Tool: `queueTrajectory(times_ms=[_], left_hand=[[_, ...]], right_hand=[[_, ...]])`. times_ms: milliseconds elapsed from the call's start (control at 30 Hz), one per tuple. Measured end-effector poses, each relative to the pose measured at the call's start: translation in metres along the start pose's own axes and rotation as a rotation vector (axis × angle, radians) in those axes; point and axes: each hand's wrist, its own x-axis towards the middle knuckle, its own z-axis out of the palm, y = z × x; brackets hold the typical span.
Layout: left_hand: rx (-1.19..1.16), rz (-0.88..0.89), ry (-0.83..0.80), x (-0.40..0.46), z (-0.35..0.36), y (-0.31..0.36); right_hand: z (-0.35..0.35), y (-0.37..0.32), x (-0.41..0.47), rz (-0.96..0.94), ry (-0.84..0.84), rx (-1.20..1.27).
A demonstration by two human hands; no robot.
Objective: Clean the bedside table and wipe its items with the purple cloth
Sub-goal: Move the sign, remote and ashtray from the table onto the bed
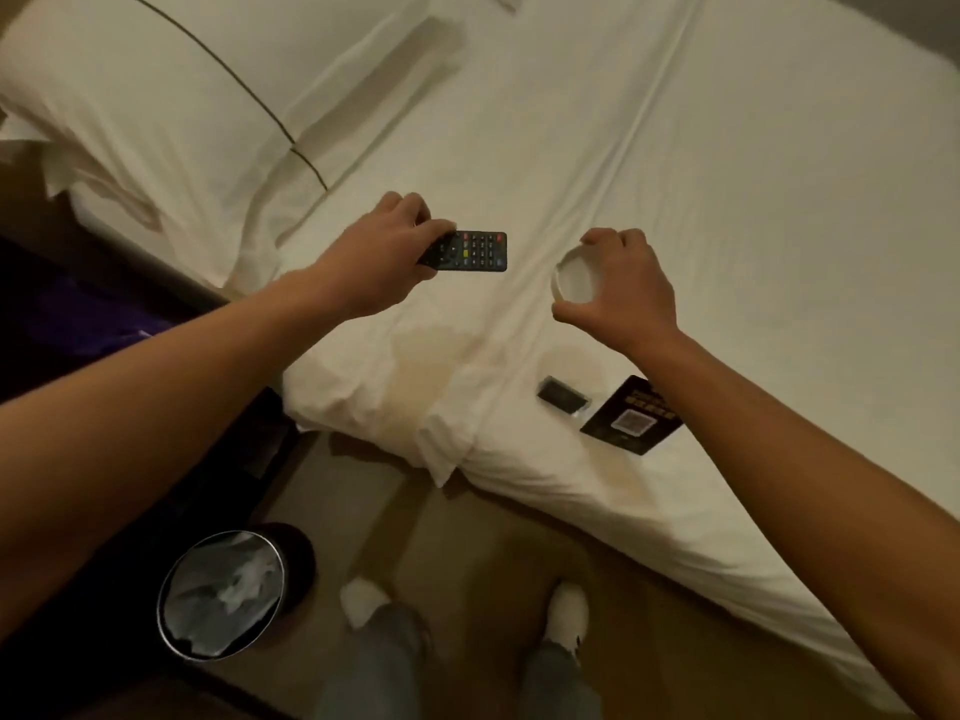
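Evidently clearing the table: its items go onto the bed.

Nearest, card and small dark block lie on the sheet. Beyond, right hand clasps a white round dish; left hand grips the remote. Purple cloth sits in shadow, far left.

Bed sheet: far and right expanse unobstructed. Near edge carries a small dark block and a black card, just beside each other. Pillow occupies far left. Floor passage at near left is narrowed by a lined waste bin.
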Motion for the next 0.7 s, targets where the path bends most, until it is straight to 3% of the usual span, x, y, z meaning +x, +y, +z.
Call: queueTrajectory(times_ms=[367, 700], left_hand=[[0.004, 0.157, -0.100, 0.091, 0.093, 0.237], [0.004, 0.279, -0.202, 0.128, 0.199, 0.400]], right_hand=[[-0.075, 0.246, -0.093, 0.200, 0.027, 0.034], [-0.066, 0.405, -0.176, 0.367, -0.038, 0.083]])
